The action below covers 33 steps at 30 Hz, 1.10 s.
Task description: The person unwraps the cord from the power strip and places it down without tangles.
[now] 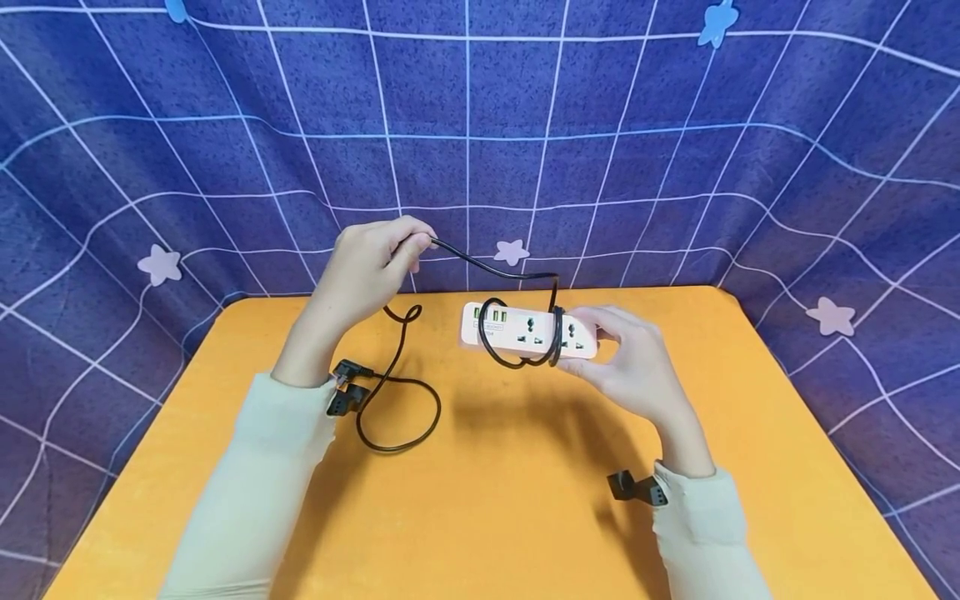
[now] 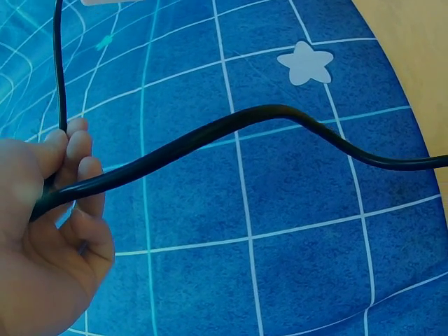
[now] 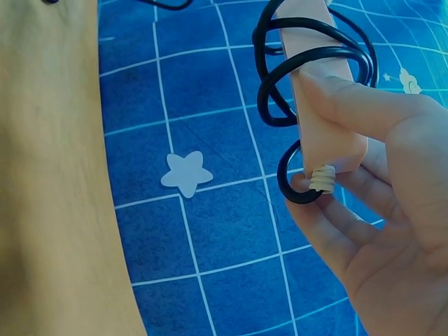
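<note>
Power strip [image 1: 525, 331], white, one: raised over the table, just off the centre of my head view towards 4 o'clock, its sockets and USB ports facing me.

Right hand [image 1: 630, 364]: at the strip's 4 o'clock, thumb and fingers closed round that end. In my right wrist view I see a ribbed collar [image 3: 322, 180] there, between the fingers.

Left hand [image 1: 372, 265]: at the strip's 10 o'clock, thumb and forefinger pinching a cable [image 2: 210, 130], other fingers loosely bent.

Cable, black: wound round the strip, the turns bunched near the right hand, one looser loop towards 9 o'clock; a raised length runs across to the left hand. Another loop lies at the strip's 8 o'clock.

Plug [image 1: 354, 370], black: between 6 and 7 o'clock from the left hand, beside the sleeve [image 1: 288, 425].

Table [image 1: 495, 517], orange: beneath all.

Curtain [image 1: 427, 92], blue, gridded, with stars: behind, from 9 through 12 to 3 o'clock.
</note>
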Motion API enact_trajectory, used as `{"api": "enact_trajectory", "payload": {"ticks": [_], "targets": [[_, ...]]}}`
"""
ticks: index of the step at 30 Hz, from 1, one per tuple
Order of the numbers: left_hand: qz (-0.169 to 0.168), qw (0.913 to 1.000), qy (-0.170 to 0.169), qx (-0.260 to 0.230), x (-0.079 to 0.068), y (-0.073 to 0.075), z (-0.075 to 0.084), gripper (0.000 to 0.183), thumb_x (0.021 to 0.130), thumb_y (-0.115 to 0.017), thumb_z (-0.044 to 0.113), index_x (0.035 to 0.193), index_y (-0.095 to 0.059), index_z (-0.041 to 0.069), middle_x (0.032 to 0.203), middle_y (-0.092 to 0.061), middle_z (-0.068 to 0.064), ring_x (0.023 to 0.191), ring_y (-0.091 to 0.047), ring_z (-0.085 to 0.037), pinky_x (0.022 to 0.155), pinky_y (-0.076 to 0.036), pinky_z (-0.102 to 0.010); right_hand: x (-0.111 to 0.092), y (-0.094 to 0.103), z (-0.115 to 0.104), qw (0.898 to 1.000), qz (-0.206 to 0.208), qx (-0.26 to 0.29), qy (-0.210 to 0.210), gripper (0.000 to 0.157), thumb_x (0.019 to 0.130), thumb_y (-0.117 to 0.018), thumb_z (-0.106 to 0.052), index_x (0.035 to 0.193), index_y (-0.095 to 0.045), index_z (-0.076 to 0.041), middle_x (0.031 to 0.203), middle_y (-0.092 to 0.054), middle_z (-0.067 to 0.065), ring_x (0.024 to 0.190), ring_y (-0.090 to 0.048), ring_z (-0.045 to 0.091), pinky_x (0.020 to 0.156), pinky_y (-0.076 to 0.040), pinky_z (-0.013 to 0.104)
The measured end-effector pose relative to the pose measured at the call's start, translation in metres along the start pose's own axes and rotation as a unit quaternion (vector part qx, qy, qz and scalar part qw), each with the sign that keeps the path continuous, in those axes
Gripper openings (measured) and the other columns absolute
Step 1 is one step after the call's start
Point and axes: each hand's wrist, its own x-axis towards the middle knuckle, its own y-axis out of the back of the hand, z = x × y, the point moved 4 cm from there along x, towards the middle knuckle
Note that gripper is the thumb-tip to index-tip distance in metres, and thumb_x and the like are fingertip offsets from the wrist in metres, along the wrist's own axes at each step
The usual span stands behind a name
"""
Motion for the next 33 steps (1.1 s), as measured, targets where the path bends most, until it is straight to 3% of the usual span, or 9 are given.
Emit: {"api": "enact_trajectory", "payload": {"ticks": [4, 7, 19, 25, 33], "targets": [[0.009, 0.9998, 0.016, 0.006, 0.0, -0.002, -0.005, 0.025, 0.112, -0.056, 0.026, 0.116, -0.077, 0.011, 0.077, -0.07, -0.002, 0.068, -0.063, -0.02, 0.077, -0.051, -0.04, 0.0, 0.0, -0.001, 1.0, -0.002, 0.005, 0.003, 0.062, 0.074, -0.1, -0.018, 0.13, -0.074, -0.012, 0.115, -0.075, -0.005, 0.104, -0.069, 0.012, 0.091, -0.059, 0.043], [0.017, 0.9995, 0.026, 0.009, 0.0, -0.004, -0.008, 0.026, 0.112, -0.056, 0.026, 0.115, -0.077, 0.011, 0.077, -0.071, -0.004, 0.072, -0.068, -0.022, 0.081, -0.053, -0.043, 0.0, 0.0, -0.001, 1.0, -0.002, 0.002, 0.006, 0.062, 0.074, -0.1, -0.019, 0.129, -0.074, -0.013, 0.115, -0.075, -0.006, 0.104, -0.069, 0.011, 0.091, -0.059, 0.039], [0.018, 0.997, 0.073, 0.018, -0.002, -0.014, -0.029, 0.026, 0.112, -0.056, 0.026, 0.114, -0.078, 0.011, 0.076, -0.07, -0.004, 0.071, -0.067, -0.024, 0.081, -0.052, -0.046, 0.0, 0.0, -0.003, 1.0, -0.005, 0.003, 0.002, 0.061, 0.073, -0.101, -0.019, 0.128, -0.075, -0.014, 0.115, -0.074, -0.007, 0.105, -0.068, 0.011, 0.091, -0.059, 0.036], [0.011, 0.9964, 0.082, 0.021, -0.003, -0.02, -0.037, 0.027, 0.113, -0.056, 0.027, 0.116, -0.077, 0.011, 0.077, -0.071, -0.004, 0.071, -0.067, -0.024, 0.081, -0.052, -0.047, 0.0, 0.0, -0.002, 1.0, 0.0, 0.001, 0.005, 0.061, 0.073, -0.101, -0.02, 0.128, -0.075, -0.015, 0.114, -0.074, -0.008, 0.105, -0.068, 0.01, 0.091, -0.057, 0.028], [-0.005, 0.9959, 0.087, 0.023, -0.006, -0.025, -0.04, 0.027, 0.113, -0.055, 0.027, 0.116, -0.078, 0.012, 0.077, -0.071, -0.004, 0.071, -0.067, -0.023, 0.079, -0.051, -0.045, 0.0, 0.0, -0.001, 1.0, 0.01, 0.016, 0.014, 0.062, 0.072, -0.101, -0.017, 0.128, -0.075, -0.014, 0.114, -0.075, -0.005, 0.105, -0.07, 0.014, 0.091, -0.057, 0.027]]}}
